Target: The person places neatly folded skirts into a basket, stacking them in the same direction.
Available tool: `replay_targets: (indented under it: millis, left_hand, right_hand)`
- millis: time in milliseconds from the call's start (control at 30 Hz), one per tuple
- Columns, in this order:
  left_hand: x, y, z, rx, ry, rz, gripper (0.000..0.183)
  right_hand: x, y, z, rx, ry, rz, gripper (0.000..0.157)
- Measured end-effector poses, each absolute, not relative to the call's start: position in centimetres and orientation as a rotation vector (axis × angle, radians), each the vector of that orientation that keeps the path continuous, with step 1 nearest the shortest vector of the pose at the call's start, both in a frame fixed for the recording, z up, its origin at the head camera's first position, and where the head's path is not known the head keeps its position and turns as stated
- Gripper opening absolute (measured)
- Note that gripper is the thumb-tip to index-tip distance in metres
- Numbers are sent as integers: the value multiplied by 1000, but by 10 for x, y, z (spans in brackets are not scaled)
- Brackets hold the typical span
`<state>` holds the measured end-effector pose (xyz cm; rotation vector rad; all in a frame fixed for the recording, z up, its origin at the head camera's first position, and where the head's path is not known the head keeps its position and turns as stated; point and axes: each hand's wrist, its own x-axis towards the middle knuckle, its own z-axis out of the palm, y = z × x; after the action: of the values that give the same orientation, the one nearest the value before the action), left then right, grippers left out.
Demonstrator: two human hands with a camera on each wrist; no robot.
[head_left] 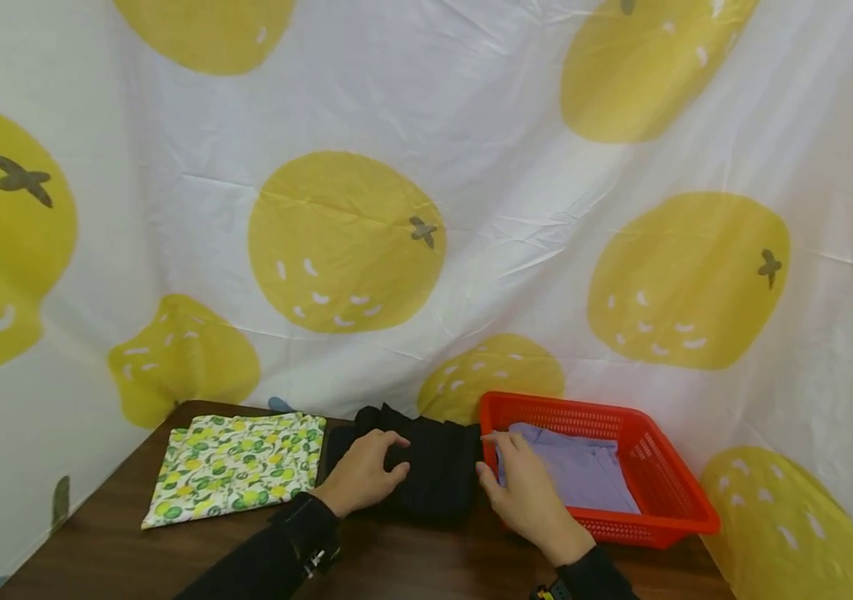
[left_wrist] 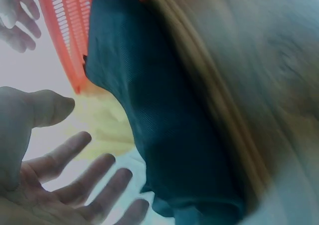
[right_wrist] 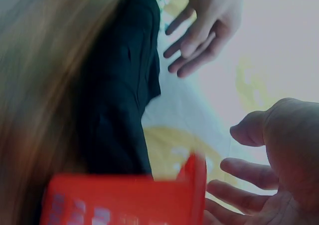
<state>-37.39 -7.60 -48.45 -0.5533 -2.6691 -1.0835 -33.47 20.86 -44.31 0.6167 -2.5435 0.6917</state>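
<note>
Between my two hands lies a folded black cloth [head_left: 437,475] on the wooden table, its upper edge uneven. My left hand [head_left: 366,475] hovers over the cloth's left part, fingers spread and holding nothing. On the other side, my right hand [head_left: 524,492] is at the near left corner of the red basket [head_left: 696,510], overlapping its rim in the head view, with its fingers apart and nothing in them. Both wrist views show the dark cloth [left_wrist: 144,95] as a thick folded bundle, with the fingers away from it.
A folded lemon-print cloth [head_left: 238,467] lies at the left of the table [head_left: 396,567]. Inside the red plastic basket at the right is a folded lavender cloth [head_left: 584,471]. A white curtain [head_left: 501,167] with large yellow lemons hangs right behind the table.
</note>
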Motion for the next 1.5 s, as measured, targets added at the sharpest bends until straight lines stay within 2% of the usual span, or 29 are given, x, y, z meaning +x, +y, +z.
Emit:
replay_targets:
  millis: [100,300,500,667,933,1500]
  left_hand:
    - [-373,-82,-488,-464,-2704,-1009,35]
    - [-378,-90,-495,-285,-2770,-889,43]
    - [-394,-94,-515,-239,-2819,-914,59]
    - [-402,-98,-529,-267,-2859,-890,61]
    - [-381,-105,-511,-286,-2893,-853,52]
    - [-327,-121,-498,-358,-3028,-977,49]
  right_hand:
    - [-333,191,-449,682,-2532,696,38]
    - [-335,162,-465,759,-2668,735,54]
    - [-346,151,-489,642,-2823,710,63]
    - [-354,150,-505,538,-2932,733,67]
    - [-350,153,-511,610,-2977,710,65]
    - [-301,167,-502,729,-3058,597,50]
